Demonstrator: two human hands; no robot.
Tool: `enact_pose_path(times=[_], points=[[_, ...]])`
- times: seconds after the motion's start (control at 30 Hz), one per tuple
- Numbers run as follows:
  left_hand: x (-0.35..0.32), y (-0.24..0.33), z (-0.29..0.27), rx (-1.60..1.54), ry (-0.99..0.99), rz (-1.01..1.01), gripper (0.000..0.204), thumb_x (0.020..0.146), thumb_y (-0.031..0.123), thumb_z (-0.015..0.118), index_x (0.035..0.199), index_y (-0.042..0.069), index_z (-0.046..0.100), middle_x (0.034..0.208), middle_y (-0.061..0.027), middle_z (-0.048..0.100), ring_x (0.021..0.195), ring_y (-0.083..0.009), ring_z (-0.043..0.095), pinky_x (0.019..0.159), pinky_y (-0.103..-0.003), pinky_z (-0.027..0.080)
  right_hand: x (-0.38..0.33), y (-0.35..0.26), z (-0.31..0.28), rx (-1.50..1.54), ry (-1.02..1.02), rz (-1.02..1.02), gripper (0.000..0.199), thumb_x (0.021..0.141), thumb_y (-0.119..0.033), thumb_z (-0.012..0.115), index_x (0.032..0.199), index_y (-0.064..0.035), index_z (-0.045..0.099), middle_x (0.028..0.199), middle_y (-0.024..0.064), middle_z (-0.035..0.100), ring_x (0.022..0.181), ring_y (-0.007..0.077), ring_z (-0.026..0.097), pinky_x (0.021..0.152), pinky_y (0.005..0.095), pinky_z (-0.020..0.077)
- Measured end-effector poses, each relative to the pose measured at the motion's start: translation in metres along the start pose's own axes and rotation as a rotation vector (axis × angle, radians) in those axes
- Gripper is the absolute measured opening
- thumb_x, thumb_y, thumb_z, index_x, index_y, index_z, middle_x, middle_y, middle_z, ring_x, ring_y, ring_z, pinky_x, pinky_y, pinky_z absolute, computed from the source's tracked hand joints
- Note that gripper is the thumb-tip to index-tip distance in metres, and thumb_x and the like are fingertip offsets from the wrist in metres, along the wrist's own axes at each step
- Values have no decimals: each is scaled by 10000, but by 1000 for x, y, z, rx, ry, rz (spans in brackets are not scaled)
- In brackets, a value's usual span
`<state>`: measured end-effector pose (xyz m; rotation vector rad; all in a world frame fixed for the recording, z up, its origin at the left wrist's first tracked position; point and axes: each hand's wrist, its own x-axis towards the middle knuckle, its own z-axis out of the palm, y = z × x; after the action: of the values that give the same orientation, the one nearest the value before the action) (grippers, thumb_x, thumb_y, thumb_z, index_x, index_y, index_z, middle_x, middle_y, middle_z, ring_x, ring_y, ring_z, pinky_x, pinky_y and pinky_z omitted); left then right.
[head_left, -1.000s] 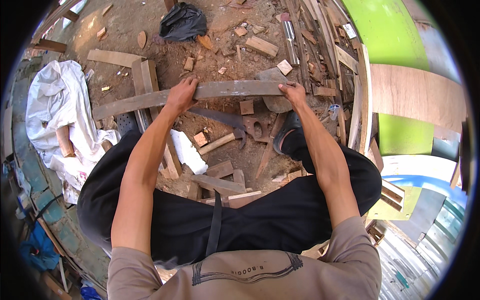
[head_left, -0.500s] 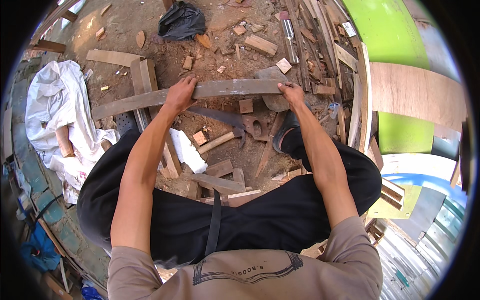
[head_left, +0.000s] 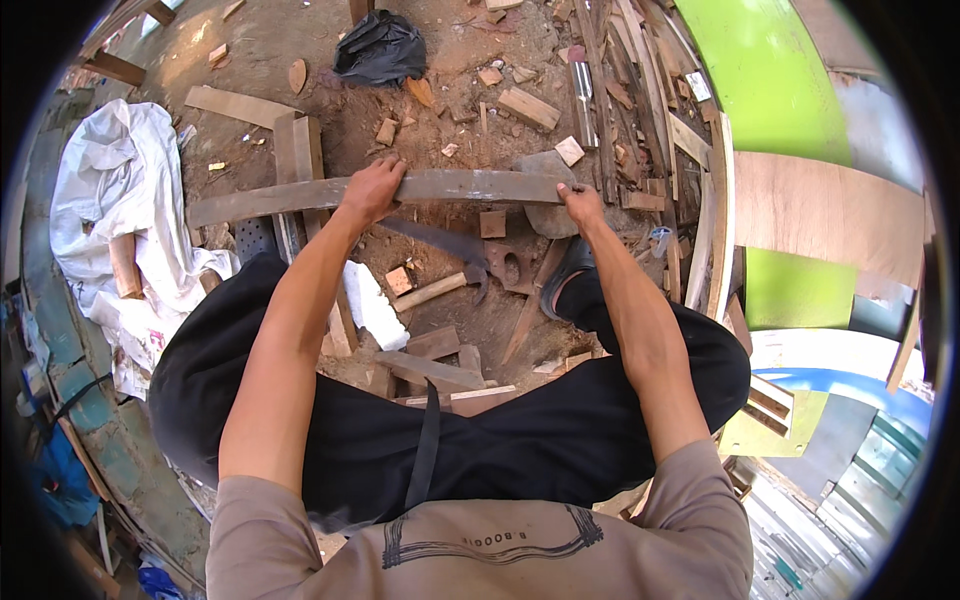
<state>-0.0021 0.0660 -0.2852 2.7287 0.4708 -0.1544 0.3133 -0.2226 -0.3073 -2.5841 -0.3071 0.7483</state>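
Note:
A long grey-brown wooden plank (head_left: 470,186) lies crosswise in front of me, held in both hands. My left hand (head_left: 375,188) is closed over it left of its middle. At its right end my right hand (head_left: 580,202) grips the plank, thumb on top. The plank's left part passes over upright-lying timber pieces (head_left: 300,150). Just below it on the ground are a handsaw (head_left: 510,268) with a wooden handle and a hammer (head_left: 440,290) with a pale wooden handle. A small wood block (head_left: 493,224) rests between plank and saw.
A white cloth sack (head_left: 110,210) lies at the left, a black plastic bag (head_left: 380,48) at the far side. Stacked wood strips (head_left: 650,110) and green panels (head_left: 770,80) line the right. White foam (head_left: 373,305) and wood offcuts (head_left: 435,368) lie between my legs.
The whole view has shifted slightly, so ground objects sit a little lower at the far side. Both hands keep their hold on the plank, which looks nearly level now.

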Motion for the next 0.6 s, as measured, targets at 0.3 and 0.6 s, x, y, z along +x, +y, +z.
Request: enact_pose_path(times=[0.3, 0.6], points=[[2, -11, 17, -8, 71, -19, 666, 626, 148, 844, 1212, 74, 536, 1241, -107, 568, 1194, -317, 553, 947, -418, 520, -93, -104, -64, -211, 104, -316, 644, 848, -410, 695, 1289, 38, 551, 1203, 296, 641, 1164, 420, 607, 1000, 441, 462], [-4, -5, 2, -10, 39, -30, 587, 661, 92, 808, 1191, 81, 558, 1190, -99, 596, 1163, -310, 579, 943, -409, 532, -142, -174, -42, -141, 9, -522, 582, 869, -350, 691, 1293, 27, 561, 1230, 263, 645, 1182, 395, 608, 1008, 423, 468]])
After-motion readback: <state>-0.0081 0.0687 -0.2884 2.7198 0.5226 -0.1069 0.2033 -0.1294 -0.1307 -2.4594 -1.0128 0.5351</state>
